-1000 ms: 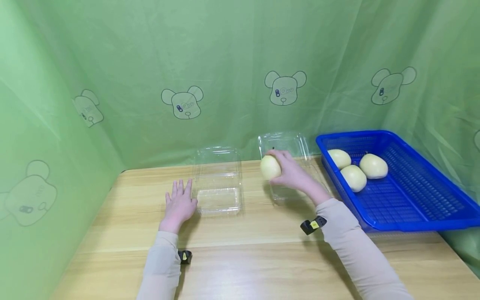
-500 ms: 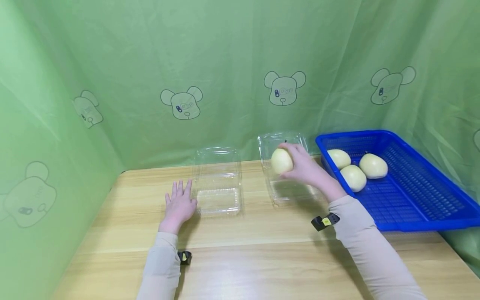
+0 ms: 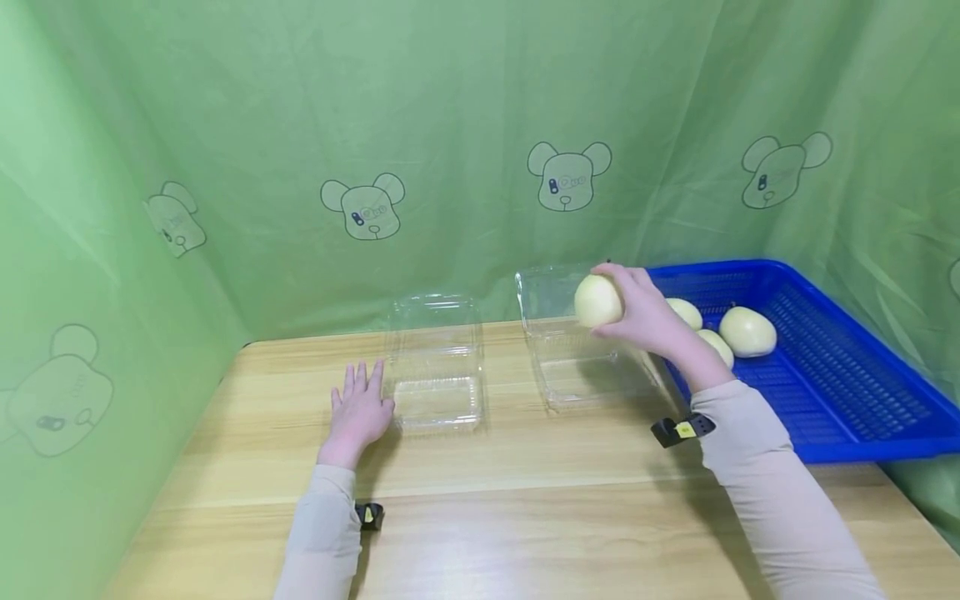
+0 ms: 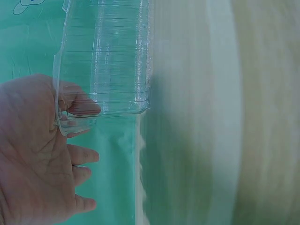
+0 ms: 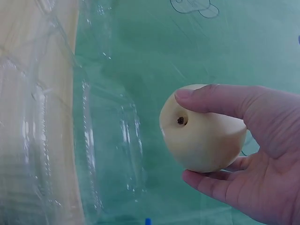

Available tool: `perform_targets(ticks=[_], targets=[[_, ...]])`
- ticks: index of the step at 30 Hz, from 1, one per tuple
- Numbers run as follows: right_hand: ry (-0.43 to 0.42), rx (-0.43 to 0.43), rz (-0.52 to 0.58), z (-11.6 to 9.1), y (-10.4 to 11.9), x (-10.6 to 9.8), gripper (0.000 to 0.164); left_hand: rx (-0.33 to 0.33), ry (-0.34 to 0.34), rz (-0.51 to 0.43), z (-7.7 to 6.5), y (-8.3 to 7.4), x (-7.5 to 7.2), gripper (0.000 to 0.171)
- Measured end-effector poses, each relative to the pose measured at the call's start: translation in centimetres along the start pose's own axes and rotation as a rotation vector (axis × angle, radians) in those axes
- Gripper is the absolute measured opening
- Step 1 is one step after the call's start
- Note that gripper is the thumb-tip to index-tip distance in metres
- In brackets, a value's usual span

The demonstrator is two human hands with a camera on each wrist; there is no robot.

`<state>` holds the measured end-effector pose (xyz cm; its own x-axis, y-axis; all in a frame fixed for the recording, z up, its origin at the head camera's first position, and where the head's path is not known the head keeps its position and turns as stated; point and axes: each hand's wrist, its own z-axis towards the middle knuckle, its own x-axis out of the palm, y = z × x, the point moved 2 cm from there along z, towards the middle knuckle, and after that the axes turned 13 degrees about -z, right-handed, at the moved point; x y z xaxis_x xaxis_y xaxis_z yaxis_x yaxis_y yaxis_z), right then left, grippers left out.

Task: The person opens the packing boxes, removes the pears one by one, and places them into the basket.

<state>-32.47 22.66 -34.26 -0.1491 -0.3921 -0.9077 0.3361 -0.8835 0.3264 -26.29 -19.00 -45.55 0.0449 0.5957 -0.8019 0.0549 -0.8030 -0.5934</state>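
Note:
My right hand (image 3: 637,312) grips a pale yellow pear (image 3: 597,302) and holds it up over the right clear plastic clamshell box (image 3: 570,371), close to the blue basket. In the right wrist view, the thumb lies over the pear (image 5: 201,136) and the fingers are under it; its dark blossom end faces the camera. At the left clamshell box (image 3: 437,400), my left hand (image 3: 360,412) has its fingers spread, and the thumb is right at the box's near side. Through the clear plastic of that box (image 4: 117,61), the left wrist view shows the thumb overlapping the corner.
A blue plastic basket (image 3: 840,383) with 3 pears (image 3: 747,332) stands at the right of the wooden table (image 3: 480,517). Both boxes have raised lids at the back, near a green curtain (image 3: 450,125) with bear prints.
My right hand has carried the pear to the right and upward, from the left side of the right box toward the basket. The left hand has stayed in place.

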Motion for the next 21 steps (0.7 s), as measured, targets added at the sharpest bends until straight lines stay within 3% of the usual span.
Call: perform_targets(ticks=[21], targets=[[-0.037,0.076,-0.069,-1.8,-4.6,-4.0,0.089,-0.001,0.009,0.0,0.1,0.0,0.1,0.067]])
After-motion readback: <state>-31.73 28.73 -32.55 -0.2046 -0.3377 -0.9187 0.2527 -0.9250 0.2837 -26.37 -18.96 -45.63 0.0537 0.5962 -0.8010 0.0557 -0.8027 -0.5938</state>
